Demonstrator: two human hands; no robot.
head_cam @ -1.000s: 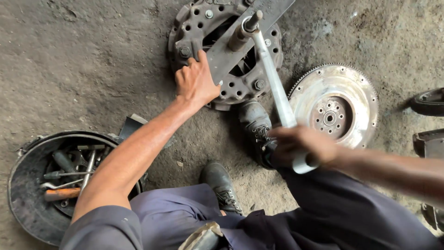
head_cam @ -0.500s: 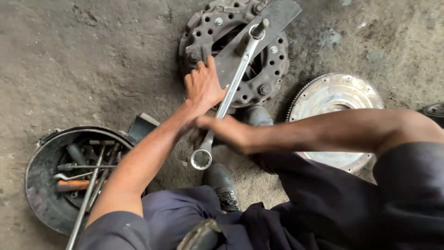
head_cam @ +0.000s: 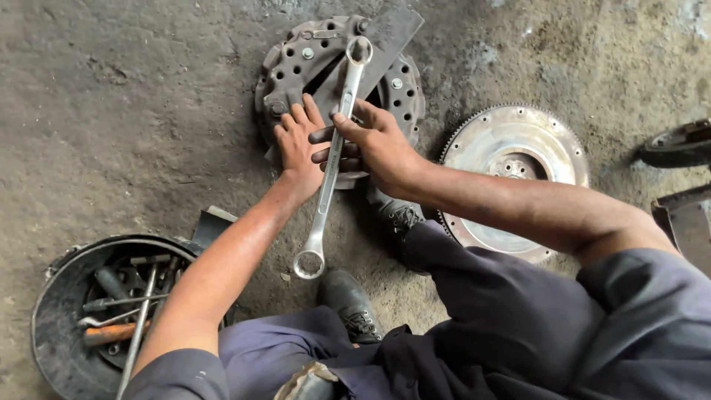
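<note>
Steel ring spanner (head_cam: 331, 167), seemingly seated at twelve o'clock: your right hand (head_cam: 378, 144) clasps it; left hand (head_cam: 296, 144), fingers spread, steadies the clutch cover (head_cam: 296, 63).

Gripped a long ring spanner (head_cam: 335, 159) with the right hand (head_cam: 378, 144), left hand (head_cam: 296, 144) pressed flat on the clutch cover (head_cam: 296, 59).

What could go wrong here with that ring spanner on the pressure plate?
1. The right hand grips the ring spanner mid-shaft, not at its free end; if the ring slips off the bolt, knuckles may hit the clutch pressure plate.
2. The left hand lies flat on the plate beside the spanner, so a slip could pinch its fingers.
3. The flat metal bar rests loosely across the plate and might shift.
</note>
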